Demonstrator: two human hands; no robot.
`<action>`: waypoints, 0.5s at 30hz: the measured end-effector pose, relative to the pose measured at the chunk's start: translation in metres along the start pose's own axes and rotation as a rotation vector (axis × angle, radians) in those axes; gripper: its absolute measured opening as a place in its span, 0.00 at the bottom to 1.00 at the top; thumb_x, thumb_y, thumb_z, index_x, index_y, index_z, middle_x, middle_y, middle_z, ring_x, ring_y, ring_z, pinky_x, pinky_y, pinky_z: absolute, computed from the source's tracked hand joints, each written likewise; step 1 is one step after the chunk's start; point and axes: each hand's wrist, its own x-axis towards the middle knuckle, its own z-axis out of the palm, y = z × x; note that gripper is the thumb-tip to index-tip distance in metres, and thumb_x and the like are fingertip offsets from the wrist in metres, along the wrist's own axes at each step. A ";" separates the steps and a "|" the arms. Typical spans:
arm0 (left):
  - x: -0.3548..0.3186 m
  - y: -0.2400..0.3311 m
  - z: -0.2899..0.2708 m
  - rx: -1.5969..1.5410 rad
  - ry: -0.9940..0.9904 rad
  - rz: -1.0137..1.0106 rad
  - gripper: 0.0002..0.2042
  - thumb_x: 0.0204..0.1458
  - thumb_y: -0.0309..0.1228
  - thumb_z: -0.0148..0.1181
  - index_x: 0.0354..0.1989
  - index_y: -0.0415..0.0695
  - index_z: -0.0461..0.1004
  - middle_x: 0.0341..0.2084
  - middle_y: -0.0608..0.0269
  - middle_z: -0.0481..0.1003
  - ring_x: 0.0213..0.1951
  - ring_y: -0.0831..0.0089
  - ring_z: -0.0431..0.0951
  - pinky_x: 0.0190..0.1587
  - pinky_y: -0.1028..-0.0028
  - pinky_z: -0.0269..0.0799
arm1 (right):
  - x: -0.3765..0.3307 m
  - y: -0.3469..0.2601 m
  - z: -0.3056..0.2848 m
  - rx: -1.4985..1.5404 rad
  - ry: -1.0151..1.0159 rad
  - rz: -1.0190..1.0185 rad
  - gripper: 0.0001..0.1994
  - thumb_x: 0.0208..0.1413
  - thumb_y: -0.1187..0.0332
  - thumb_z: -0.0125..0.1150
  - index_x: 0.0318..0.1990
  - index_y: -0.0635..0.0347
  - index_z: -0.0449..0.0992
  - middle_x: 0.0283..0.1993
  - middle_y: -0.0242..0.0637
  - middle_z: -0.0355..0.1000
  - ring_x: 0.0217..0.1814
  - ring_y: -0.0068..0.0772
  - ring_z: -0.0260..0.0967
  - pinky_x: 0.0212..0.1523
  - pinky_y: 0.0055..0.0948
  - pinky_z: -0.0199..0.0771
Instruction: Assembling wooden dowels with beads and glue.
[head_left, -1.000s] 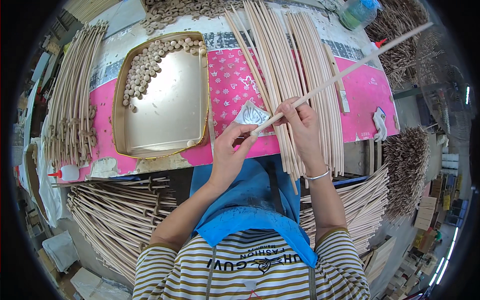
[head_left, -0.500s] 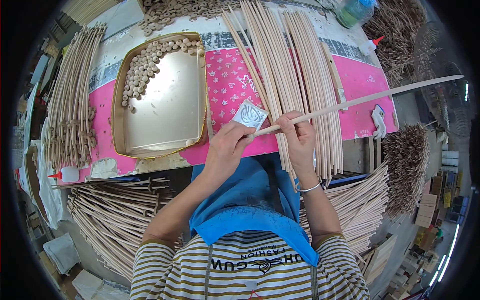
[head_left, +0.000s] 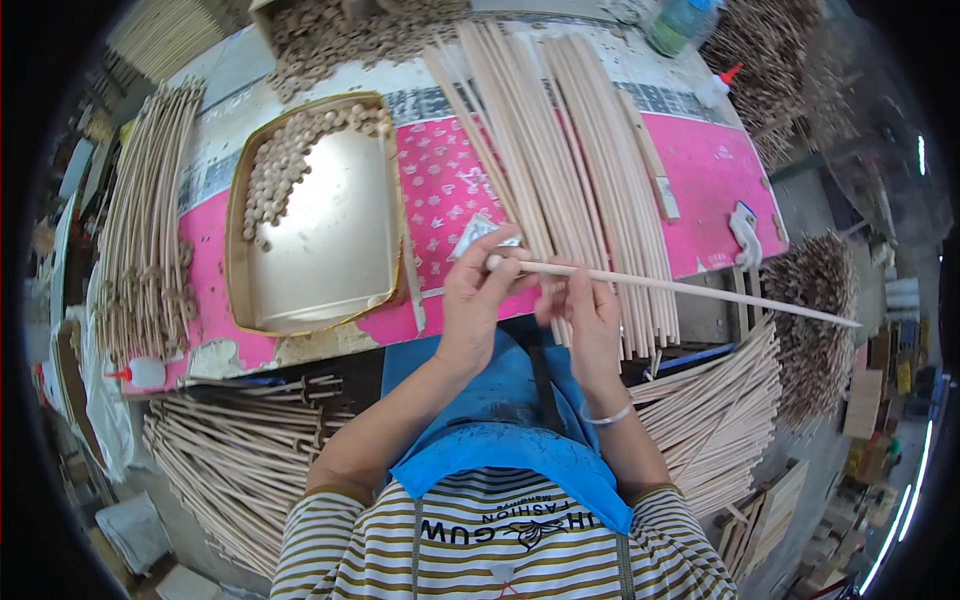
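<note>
A long pale wooden stick point(head_left: 700, 288) crosses in front of me, sloping down to the right, with a round wooden bead point(head_left: 494, 263) at its left end. My left hand point(head_left: 470, 305) pinches the stick at this bead end, thumb near the bead. Farther along, my right hand point(head_left: 592, 325) has its thumb and fingers closed about the stick; some of its fingertips are blurred. Just behind my left hand lies a small silvery square packet point(head_left: 478, 232), partly covered by the fingers. Bundled bare sticks point(head_left: 610, 180) lie on the table beyond my right hand.
A gold-coloured tray point(head_left: 330, 240) holds many loose beads. Sticks with rings point(head_left: 150, 220) lie at the left of the pink-topped table point(head_left: 700, 170). White glue bottles with red tips point(head_left: 146, 373) stand at both sides. More stick bundles point(head_left: 235, 440) hang below the table edge.
The stick's far right end has swung down toward me. My left fingers have opened up around the bead end, which shows more plainly, and my right hand has shifted slightly nearer me.
</note>
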 end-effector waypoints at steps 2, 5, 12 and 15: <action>0.006 0.011 -0.001 0.092 0.036 0.023 0.17 0.62 0.25 0.58 0.59 0.39 0.70 0.43 0.58 0.77 0.47 0.70 0.79 0.47 0.69 0.82 | -0.028 -0.038 -0.025 -0.538 -0.080 0.045 0.13 0.66 0.62 0.60 0.47 0.63 0.80 0.35 0.36 0.77 0.31 0.19 0.72 0.31 0.23 0.71; 0.016 0.042 -0.035 0.285 0.133 0.099 0.14 0.63 0.27 0.58 0.56 0.40 0.72 0.40 0.60 0.78 0.39 0.75 0.79 0.44 0.76 0.79 | -0.046 -0.075 -0.068 -1.254 0.235 -0.802 0.16 0.51 0.63 0.70 0.46 0.59 0.81 0.39 0.40 0.75 0.40 0.42 0.72 0.44 0.39 0.70; 0.056 0.095 -0.044 0.243 -0.115 0.082 0.15 0.68 0.28 0.49 0.61 0.37 0.66 0.42 0.63 0.74 0.46 0.76 0.75 0.53 0.75 0.75 | -0.108 -0.040 -0.194 -1.295 0.205 -0.501 0.09 0.53 0.64 0.68 0.40 0.55 0.80 0.27 0.36 0.66 0.28 0.39 0.69 0.27 0.36 0.68; 0.077 0.081 -0.033 0.246 -0.175 0.106 0.11 0.71 0.31 0.43 0.53 0.39 0.68 0.37 0.65 0.70 0.45 0.74 0.72 0.62 0.66 0.69 | -0.128 -0.013 -0.186 -1.268 0.271 -0.485 0.08 0.55 0.69 0.66 0.41 0.59 0.81 0.28 0.39 0.70 0.28 0.40 0.70 0.30 0.34 0.69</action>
